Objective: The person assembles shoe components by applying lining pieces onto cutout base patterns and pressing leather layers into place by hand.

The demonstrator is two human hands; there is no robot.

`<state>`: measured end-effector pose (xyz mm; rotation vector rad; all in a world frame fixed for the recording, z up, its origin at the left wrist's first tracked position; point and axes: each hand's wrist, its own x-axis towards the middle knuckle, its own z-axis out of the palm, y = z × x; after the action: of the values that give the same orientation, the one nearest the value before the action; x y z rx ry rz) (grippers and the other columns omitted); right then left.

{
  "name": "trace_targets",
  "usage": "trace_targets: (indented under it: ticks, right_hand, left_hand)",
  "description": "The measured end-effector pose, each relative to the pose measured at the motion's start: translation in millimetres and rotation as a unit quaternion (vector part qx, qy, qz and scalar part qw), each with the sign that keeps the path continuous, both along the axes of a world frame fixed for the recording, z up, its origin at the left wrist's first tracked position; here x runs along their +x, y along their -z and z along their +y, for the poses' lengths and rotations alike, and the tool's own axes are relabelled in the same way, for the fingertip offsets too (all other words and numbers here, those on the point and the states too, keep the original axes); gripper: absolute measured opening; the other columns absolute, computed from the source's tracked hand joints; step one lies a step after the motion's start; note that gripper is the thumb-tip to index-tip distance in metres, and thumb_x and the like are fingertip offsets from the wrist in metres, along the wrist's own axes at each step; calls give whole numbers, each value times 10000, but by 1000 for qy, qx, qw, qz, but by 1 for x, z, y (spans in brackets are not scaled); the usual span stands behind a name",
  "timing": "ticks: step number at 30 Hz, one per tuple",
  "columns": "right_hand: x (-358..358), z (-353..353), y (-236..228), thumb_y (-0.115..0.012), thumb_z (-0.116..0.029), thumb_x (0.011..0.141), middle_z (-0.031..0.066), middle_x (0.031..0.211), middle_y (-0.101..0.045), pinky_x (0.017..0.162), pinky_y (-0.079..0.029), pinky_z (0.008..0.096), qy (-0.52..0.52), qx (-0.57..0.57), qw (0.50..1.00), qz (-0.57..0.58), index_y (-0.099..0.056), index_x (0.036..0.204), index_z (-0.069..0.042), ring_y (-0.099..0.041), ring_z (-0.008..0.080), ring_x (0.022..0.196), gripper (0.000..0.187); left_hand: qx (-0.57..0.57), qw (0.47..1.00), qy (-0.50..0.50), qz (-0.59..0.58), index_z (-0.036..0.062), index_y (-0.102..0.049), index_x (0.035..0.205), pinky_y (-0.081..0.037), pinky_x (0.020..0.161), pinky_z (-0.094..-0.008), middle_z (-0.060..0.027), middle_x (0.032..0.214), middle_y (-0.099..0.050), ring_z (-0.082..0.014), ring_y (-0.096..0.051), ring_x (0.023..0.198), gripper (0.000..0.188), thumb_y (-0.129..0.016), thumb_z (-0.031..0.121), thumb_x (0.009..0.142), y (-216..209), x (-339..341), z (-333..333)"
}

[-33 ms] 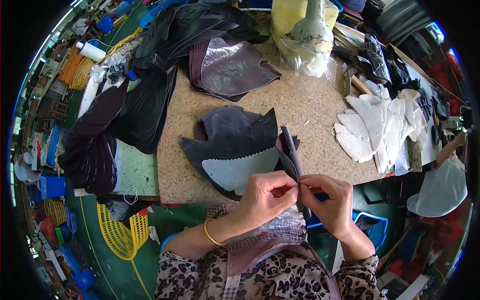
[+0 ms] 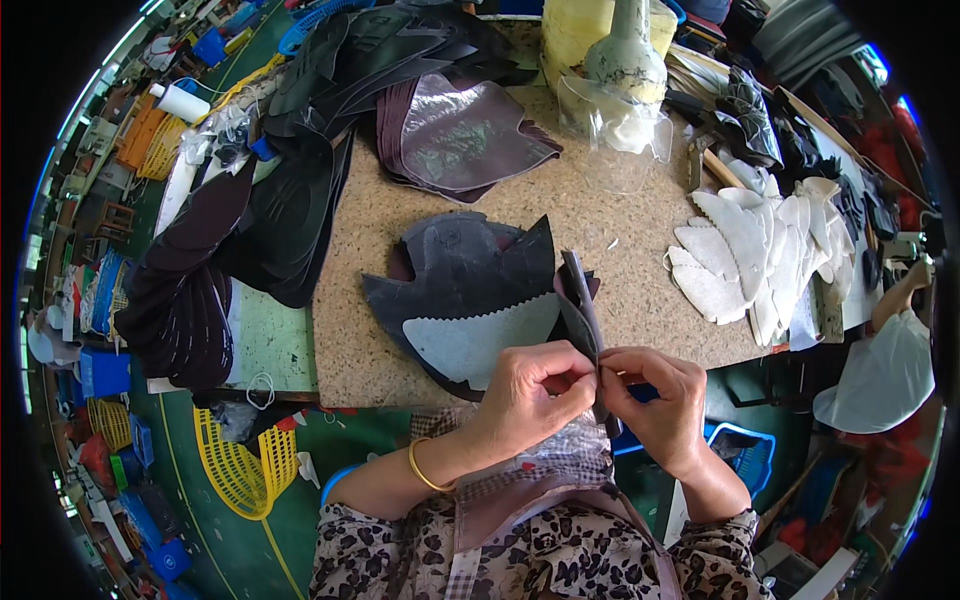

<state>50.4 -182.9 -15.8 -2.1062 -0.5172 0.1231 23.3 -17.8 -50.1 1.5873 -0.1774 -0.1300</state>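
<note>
Both hands meet at the table's front edge on a dark leather piece (image 2: pixel 577 300), which is folded or curled and held roughly upright. My left hand (image 2: pixel 540 392) pinches its near edge between thumb and fingers. Close beside it, my right hand (image 2: pixel 658 402) pinches the same edge from the other side. Left of the leather piece lie dark shoe-upper pieces (image 2: pixel 470 258), with a pale lining piece with a zigzag edge (image 2: pixel 480 335) on top. The fingertips hide part of the held edge.
Stacked brown leather pieces (image 2: pixel 470 135) lie at the back of the speckled table (image 2: pixel 350 350). Black pieces (image 2: pixel 290 220) hang over its left side. White zigzag-edged pieces (image 2: pixel 750 250) pile up at right, near a hammer (image 2: pixel 722 170). A glue-stained bottle (image 2: pixel 627 65) stands behind.
</note>
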Motion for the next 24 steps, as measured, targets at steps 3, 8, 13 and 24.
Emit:
trace_targets:
  ticks: [3,8,13,24]
  right_hand:
    - [5,-1,1,-602,31,756,87,806,-667,647,-541,249,50,79,992,79,-642,866,35,-643,123,707,117]
    - [-2,-5,12,-622,-75,818,89,956,-662,756,-490,241,83,218,963,135,-583,1064,39,-617,141,849,274]
    - [-11,-9,10,-632,-66,825,99,874,-675,680,-495,241,133,189,953,197,-582,1092,29,-622,104,770,288]
    - [-16,-24,22,-553,-93,889,98,876,-653,723,-473,220,175,148,961,157,-597,1025,62,-598,105,786,211]
  left_hand:
    - [-162,982,16,92,-48,-577,815,-469,678,-208,-39,808,-587,-66,-554,758,91,-495,-20,844,14,-1,1]
    - [-230,970,-4,73,-29,-583,816,-366,506,-167,31,706,-530,9,-432,617,73,-535,14,851,18,5,-18]
    - [-212,977,-22,28,-4,-558,796,-332,492,-167,42,676,-501,6,-386,594,85,-554,46,864,19,3,-34]
    - [-56,995,-21,-83,-5,-517,675,-321,463,-172,12,666,-525,4,-392,549,202,-568,52,862,19,8,-22]
